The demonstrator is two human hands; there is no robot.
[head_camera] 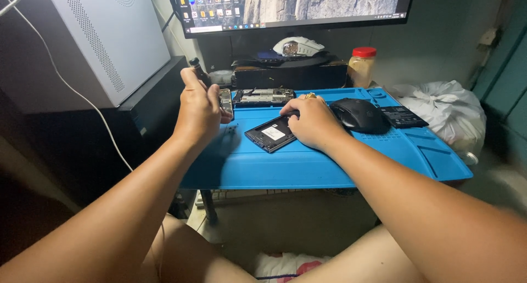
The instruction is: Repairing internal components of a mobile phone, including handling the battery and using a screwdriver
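The left hand (198,110) is raised over the left edge of the blue work mat (307,165), clenched around a dark screwdriver (197,71) whose butt end sticks up past the knuckles; a small metal phone part (225,102) sits pinched against the same fingers. The right hand (313,121) lies palm down on the mat, fingers curled onto the upper corner of an opened phone shell (272,134), holding it flat. That shell lies tilted near the middle of the mat, well back from the front edge.

Just beside the right hand on its outer side sits a black mouse (359,114), nearly touching it. A flat black battery (402,116) lies beyond the mouse. Behind the hands, a phone board assembly (263,96) rests along the mat's rear edge.

The front strip of the mat is bare, as is its right corner with moulded compartments. On the left, a grey computer case (104,36) crowds close to the raised hand. A white bag (447,110) bulges at the mat's right rear, and a red-lidded jar (361,65) stands behind, under the monitor (291,6).
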